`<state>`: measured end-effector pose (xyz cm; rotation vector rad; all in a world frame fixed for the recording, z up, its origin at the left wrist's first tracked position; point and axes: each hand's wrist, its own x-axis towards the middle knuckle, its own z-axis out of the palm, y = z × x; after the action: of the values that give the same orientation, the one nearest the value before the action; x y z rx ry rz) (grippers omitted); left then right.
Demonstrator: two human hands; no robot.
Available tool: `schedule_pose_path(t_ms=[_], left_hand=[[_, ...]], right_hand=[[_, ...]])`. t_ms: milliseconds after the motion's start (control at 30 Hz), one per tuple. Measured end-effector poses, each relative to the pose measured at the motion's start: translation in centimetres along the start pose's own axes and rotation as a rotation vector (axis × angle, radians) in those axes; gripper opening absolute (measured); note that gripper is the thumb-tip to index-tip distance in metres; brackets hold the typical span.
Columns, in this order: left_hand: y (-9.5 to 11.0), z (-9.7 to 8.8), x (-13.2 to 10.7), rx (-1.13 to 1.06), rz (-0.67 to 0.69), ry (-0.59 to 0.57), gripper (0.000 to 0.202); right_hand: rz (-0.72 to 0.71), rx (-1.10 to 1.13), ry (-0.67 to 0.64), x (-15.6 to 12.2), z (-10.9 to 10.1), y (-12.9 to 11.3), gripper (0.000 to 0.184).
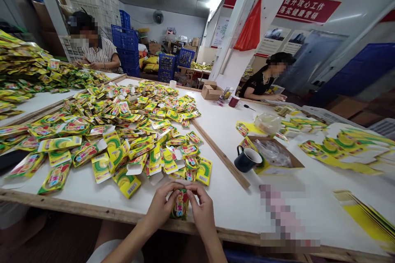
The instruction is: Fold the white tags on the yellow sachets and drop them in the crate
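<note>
Here left hand [160, 204], right hand [203, 206] pinch glossy oblong packet [180, 207]

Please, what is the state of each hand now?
Left hand: closed, holding a printed pack near its top.
Right hand: closed, holding the same printed pack.

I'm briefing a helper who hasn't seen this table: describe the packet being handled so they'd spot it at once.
Find the white table, then its wooden near edge. There, nearer than the heap of yellow boxes, is a small green packet with colourful lettering. Unlike those loose boxes, it is held between the left hand and right hand.
</note>
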<state>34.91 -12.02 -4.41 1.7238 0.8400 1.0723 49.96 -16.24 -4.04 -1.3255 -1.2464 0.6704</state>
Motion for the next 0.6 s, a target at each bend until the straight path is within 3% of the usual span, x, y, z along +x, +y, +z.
schedule_pose_path(t_ms=[100, 167, 300, 600], left_hand=[[-0.9, 0.5, -0.4, -0.061, -0.013, 0.083, 0.025], [-1.1, 0.6, -0.5, -0.065, -0.013, 0.072, 0.025], [0.0, 0.2, -0.4, -0.036, -0.018, -0.009, 0.019], [1.4, 0.3, 0.2, -0.016, -0.078, 0.044, 0.019]], right_hand=[[0.045, 0.049, 0.061, -0.2, 0.3, 0.4, 0.021], [0.021, 0.037, 0.008, -0.2, 0.2, 0.3, 0.020], [-0.069, -0.017, -0.079, -0.1, -0.3, -0.5, 0.013], [-0.006, -0.073, -0.054, 0.1, -0.1, -1.0, 0.019]])
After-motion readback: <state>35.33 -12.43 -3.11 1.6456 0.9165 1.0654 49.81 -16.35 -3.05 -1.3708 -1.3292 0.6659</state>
